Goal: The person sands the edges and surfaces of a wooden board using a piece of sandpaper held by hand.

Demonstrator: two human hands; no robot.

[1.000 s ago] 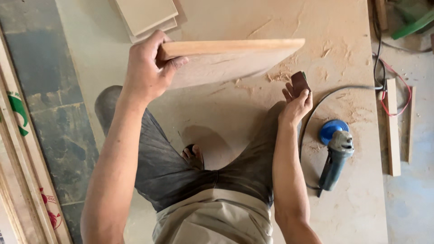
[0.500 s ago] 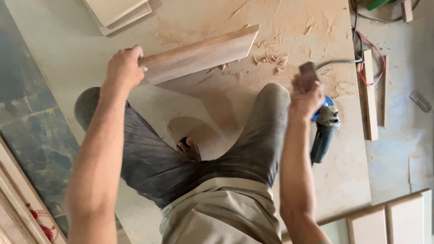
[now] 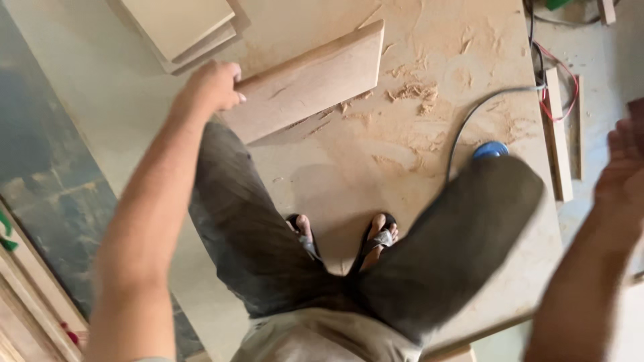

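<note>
My left hand (image 3: 211, 87) grips the left end of a light wooden board (image 3: 315, 77), which is held tilted above a dusty plywood sheet (image 3: 416, 174). My right hand (image 3: 620, 161) is raised at the far right edge of the view and is blurred. A small brown sanding pad (image 3: 636, 110) shows at its fingertips, cut off by the frame. Below me are my legs in dark trousers and both feet in sandals (image 3: 379, 238).
Sawdust piles (image 3: 409, 90) lie on the sheet. A grinder's blue disc (image 3: 490, 149) peeks out behind my right knee, its grey cord (image 3: 463, 127) running away from it. Stacked pale panels (image 3: 178, 23) lie top left. A wood strip (image 3: 558, 134) and red wire (image 3: 560, 60) are at the right.
My right hand swung out to the right edge with the pad. My right leg shifted right, hiding most of the grinder. The board stays in my left hand, now tilted more.
</note>
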